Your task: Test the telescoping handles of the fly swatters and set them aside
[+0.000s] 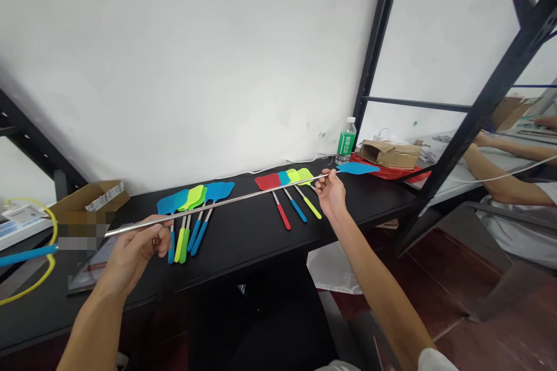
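Observation:
A long fly swatter [243, 197] with a blue head, a blue grip and a drawn-out metal rod spans the view above the table. My left hand [141, 243] is closed around the rod towards its grip end. Near the blue head, my right hand [331, 190] pinches the thin end of the rod. Below the rod lie more fly swatters: a left group with blue swatters [220, 191] and green-yellow ones [192, 197], and a right group with a red swatter [268, 182], a blue one and yellow ones. Their handles point towards me.
A water bottle [346, 140] stands at the back right beside a torn cardboard box [389, 153] on red plastic. At left are an open cardboard box [93, 200] and a yellow cable [53, 220]. Dark metal posts [474, 90] frame the black table [243, 249]. A co-worker's arm [491, 168] shows at right.

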Available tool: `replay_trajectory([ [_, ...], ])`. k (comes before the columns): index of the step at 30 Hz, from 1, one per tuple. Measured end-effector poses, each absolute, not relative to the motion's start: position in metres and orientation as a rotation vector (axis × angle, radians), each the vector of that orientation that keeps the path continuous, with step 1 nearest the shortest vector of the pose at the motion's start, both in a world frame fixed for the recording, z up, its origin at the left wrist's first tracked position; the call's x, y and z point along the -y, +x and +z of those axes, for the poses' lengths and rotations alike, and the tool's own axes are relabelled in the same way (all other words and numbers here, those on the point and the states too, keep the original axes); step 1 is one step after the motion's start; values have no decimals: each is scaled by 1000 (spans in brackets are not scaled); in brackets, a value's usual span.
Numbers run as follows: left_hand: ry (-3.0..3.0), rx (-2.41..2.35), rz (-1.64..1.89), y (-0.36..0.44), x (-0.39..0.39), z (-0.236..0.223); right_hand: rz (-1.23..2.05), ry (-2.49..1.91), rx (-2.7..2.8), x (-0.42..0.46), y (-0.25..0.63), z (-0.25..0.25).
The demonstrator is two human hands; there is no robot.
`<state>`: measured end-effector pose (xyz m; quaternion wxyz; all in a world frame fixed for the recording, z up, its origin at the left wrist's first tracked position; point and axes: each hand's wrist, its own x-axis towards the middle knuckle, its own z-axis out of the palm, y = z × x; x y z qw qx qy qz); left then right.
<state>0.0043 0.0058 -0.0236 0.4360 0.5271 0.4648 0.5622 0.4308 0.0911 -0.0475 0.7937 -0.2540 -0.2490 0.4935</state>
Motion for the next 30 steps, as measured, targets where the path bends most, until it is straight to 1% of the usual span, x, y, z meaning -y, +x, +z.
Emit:
replay_trajectory([
  [3, 1271, -1126, 1370, 4, -6, -23, 1089, -532, 537, -90, 432, -47],
  [10, 1064, -1129, 1475, 12, 0, -12, 1198, -519, 548, -86, 431, -42],
  [16, 915, -1144, 1700, 8, -3, -12, 1207, -521, 519, -85, 427, -40],
  [24, 765, -1179, 1894, 3, -8, -20, 1358, -444, 491, -82, 414, -43],
  [30, 788, -1203, 1881, 7, -4, -15, 1342, -396, 482, -79, 415, -40],
])
